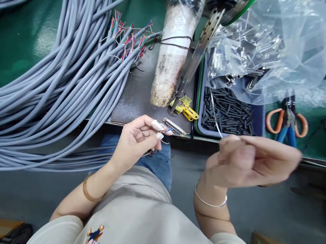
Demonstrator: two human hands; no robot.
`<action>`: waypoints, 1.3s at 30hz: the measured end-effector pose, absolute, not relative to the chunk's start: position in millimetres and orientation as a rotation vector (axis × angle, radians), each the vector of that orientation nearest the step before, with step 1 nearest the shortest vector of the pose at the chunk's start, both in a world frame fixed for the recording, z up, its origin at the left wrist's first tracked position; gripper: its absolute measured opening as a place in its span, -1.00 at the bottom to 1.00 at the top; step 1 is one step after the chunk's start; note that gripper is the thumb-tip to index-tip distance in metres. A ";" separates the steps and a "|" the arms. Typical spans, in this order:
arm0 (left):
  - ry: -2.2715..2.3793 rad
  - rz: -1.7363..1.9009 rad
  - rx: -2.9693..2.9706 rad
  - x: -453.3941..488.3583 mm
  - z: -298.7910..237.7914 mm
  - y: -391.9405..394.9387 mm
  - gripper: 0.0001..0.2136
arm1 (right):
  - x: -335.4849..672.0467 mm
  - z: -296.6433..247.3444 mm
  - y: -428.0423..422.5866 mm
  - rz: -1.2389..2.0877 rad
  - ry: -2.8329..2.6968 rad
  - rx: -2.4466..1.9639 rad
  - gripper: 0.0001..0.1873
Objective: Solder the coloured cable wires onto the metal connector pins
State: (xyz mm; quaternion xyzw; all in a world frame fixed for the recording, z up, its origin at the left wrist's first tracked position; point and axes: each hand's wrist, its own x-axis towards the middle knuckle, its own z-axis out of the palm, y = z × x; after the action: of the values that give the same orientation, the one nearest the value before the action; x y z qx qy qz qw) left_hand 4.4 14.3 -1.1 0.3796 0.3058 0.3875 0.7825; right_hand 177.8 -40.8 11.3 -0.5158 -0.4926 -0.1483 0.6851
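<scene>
One left hand [144, 137]: pinching coloured wires [168, 130]
Right hand [246, 162]: blurred, curled, apparently around a pale strand [215, 117]
D-sub connector [174, 127]: right at left fingertips
Wiring: seemingly lining up; next calls for steadiness

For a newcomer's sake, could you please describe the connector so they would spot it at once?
From the grey cables, find the left hand, with white-covered fingertips. Right by them is the connector, a narrow strip with silvery edges and a dark, ridged middle, unlike the bright yellow pieces beyond it.
</scene>
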 end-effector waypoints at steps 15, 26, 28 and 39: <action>0.703 0.753 0.834 -0.2 -1.3 10.7 -0.74 | 164.2 13.3 -54.3 0.048 -1.634 -1.268 -0.79; 0.682 0.783 0.766 1.2 -3.0 13.1 -0.68 | 163.4 13.1 -52.5 0.108 -1.718 -1.248 -0.81; 0.692 0.796 0.751 1.6 -1.9 13.3 -0.66 | 162.8 9.8 -53.3 0.163 -1.671 -1.231 -0.80; 0.723 0.851 0.864 6.8 5.3 6.6 -0.75 | 174.0 32.6 -58.0 0.002 -1.982 -1.543 -0.71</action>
State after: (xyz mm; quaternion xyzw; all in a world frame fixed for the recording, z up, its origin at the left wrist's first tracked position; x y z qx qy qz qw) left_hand 6.8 6.6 5.3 0.3970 0.3323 0.3910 0.7610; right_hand 174.0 -58.0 32.6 -0.5840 -0.7502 0.0008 0.3099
